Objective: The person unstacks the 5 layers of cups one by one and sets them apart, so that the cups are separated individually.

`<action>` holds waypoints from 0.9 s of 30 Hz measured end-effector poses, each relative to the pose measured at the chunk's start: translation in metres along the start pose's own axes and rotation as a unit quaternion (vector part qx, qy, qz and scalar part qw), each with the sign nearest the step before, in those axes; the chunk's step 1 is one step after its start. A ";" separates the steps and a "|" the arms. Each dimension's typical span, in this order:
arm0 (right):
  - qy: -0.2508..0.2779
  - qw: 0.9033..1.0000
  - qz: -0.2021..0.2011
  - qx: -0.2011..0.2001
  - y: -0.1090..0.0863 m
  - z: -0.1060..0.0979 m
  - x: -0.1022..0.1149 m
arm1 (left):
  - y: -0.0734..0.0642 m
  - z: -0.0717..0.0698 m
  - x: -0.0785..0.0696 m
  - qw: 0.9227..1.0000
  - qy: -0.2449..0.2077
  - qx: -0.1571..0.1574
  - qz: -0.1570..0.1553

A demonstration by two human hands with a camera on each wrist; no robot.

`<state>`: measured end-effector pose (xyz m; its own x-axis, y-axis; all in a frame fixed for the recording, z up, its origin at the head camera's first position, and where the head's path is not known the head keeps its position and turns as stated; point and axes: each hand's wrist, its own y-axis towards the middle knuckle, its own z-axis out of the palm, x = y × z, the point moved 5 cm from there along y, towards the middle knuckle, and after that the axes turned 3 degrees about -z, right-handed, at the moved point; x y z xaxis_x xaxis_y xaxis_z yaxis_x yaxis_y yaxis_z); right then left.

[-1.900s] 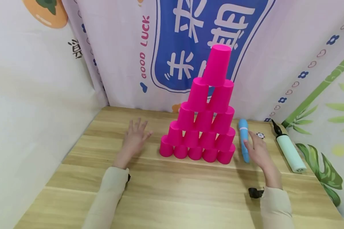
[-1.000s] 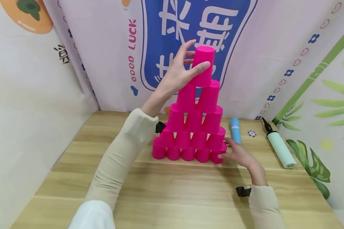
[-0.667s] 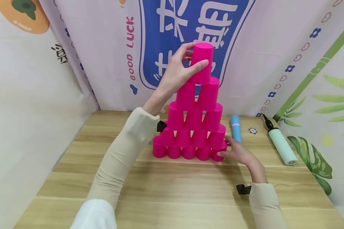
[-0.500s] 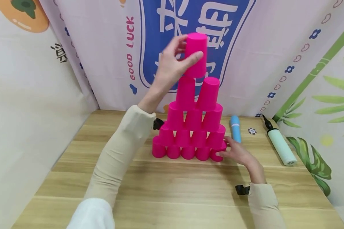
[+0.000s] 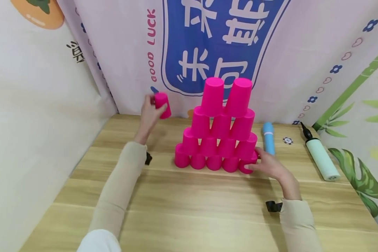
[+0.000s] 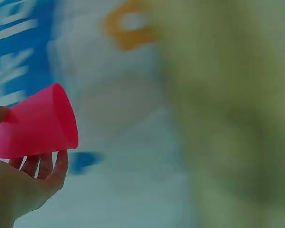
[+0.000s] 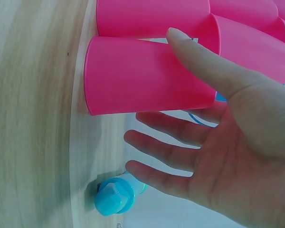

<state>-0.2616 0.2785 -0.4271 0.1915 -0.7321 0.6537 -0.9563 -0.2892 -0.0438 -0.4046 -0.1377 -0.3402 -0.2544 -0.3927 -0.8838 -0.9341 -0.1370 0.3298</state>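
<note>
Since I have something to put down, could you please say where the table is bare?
The table is bare in front of the cup stack, between the left sleeve and right sleeve. Another patch lies between the left sleeve and the table's left edge. Right of the stack is crowded: right hand, blue tube, round disc, green pump.

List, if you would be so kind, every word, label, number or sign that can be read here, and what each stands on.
"GOOD LUCK": red letters on the backdrop cloth.
"未来可期": white characters on its blue panel; "来" and "期" are cut off above, "可" is partly hidden.
Black character on the left cloth: unclear.
Round disc on the table: print too small to read.
Pink cups: no text visible.
</note>
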 end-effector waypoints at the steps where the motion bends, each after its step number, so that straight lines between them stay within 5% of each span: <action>1: -0.001 1.000 -0.002 0.001 0.000 0.001 0.000 | -0.003 0.006 0.020 1.000 0.015 0.011 -0.019; 4: 0.003 1.000 -0.004 0.003 -0.001 0.003 -0.001 | -0.012 0.020 0.062 0.996 0.048 0.043 -0.062; 7: 0.009 1.000 -0.004 0.003 -0.001 0.004 -0.002 | -0.016 0.030 0.084 0.993 0.055 0.059 -0.084; 11: 0.014 1.000 0.003 0.004 -0.002 0.004 -0.002 | -0.021 0.040 0.096 0.992 0.054 0.074 -0.091; 17: 0.013 1.000 -0.001 0.005 -0.001 0.002 0.001 | -0.023 0.044 0.094 0.989 0.095 0.083 -0.082; 21: 0.011 1.000 0.006 0.014 -0.001 0.001 0.001 | -0.021 0.033 0.055 0.990 0.130 0.049 -0.017; 24: 0.013 1.000 0.011 0.019 -0.002 0.000 -0.001 | -0.022 0.022 -0.016 0.997 0.068 0.028 0.038; 27: 0.020 1.000 0.013 0.018 -0.004 -0.002 -0.002 | -0.034 0.024 -0.100 0.991 -0.041 0.082 0.096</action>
<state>-0.2584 0.2825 -0.4268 0.1573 -0.7142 0.6821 -0.9520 -0.2932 -0.0874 -0.3534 -0.0724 -0.2713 -0.4446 -0.3210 -0.8363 -0.8930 0.0856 0.4419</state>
